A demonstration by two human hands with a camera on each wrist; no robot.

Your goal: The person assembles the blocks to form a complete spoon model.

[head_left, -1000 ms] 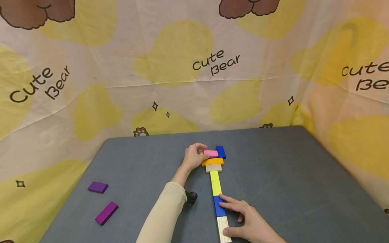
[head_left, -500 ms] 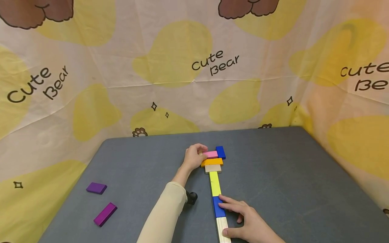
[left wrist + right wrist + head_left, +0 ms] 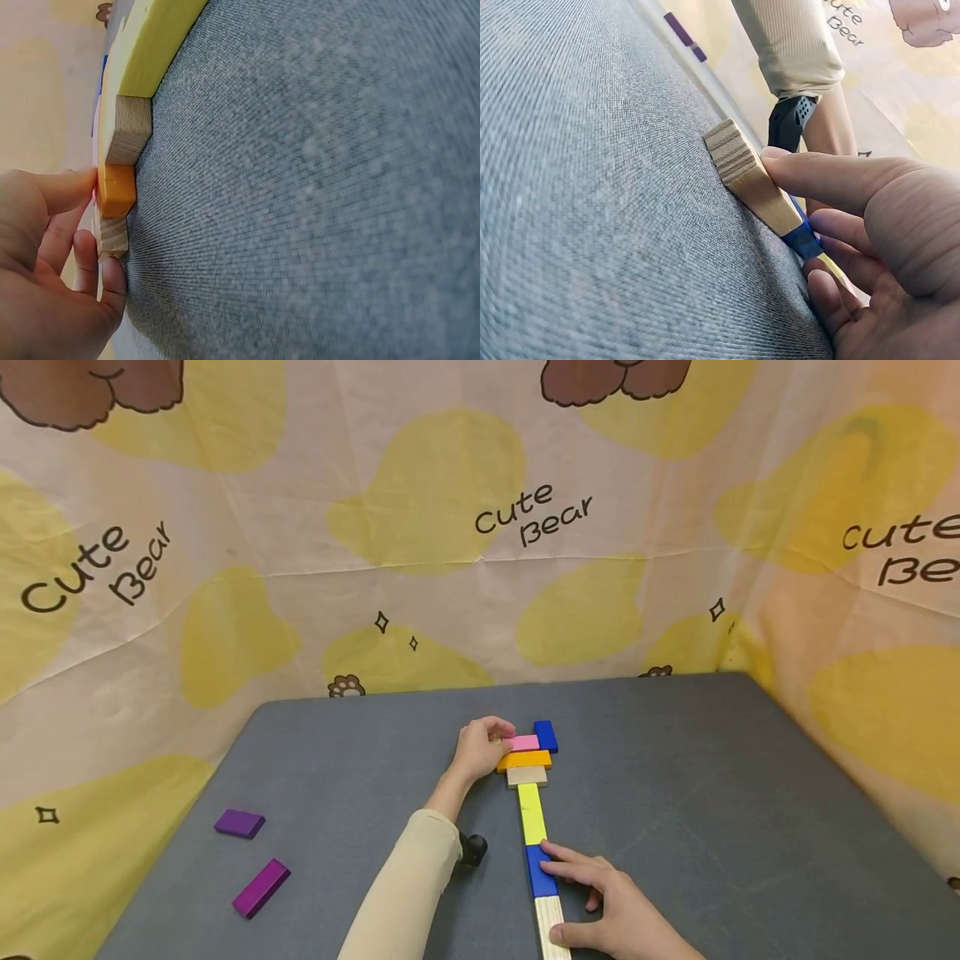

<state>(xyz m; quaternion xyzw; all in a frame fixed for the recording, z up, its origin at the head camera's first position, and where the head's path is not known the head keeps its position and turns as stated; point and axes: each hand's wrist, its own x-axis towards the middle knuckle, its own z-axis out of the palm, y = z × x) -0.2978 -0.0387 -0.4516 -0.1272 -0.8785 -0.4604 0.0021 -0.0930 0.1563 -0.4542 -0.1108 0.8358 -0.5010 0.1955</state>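
Note:
Wooden blocks form a line on the grey table. At its far end my left hand (image 3: 478,750) pinches the left part of the pink block (image 3: 524,742), which lies against the orange block (image 3: 524,760) and the far blue block (image 3: 546,737). In the left wrist view a plain wood block (image 3: 114,236) shows under these fingers. My right hand (image 3: 615,906) rests beside the near end, fingers extended. Its thumb touches the near plain block (image 3: 551,920), and its fingertips touch the near blue block (image 3: 541,868). A yellow block (image 3: 532,814) and a pale block (image 3: 527,775) lie between.
Two purple blocks, one upper (image 3: 240,822) and one lower (image 3: 261,888), lie apart on the left of the grey table (image 3: 712,802). A bear-print cloth (image 3: 450,527) hangs behind and at the sides. A black wrist device (image 3: 472,849) sits at the left cuff.
The pink block has shifted slightly nearer, closing up to the orange block, with my left hand at it. My right hand stays in place.

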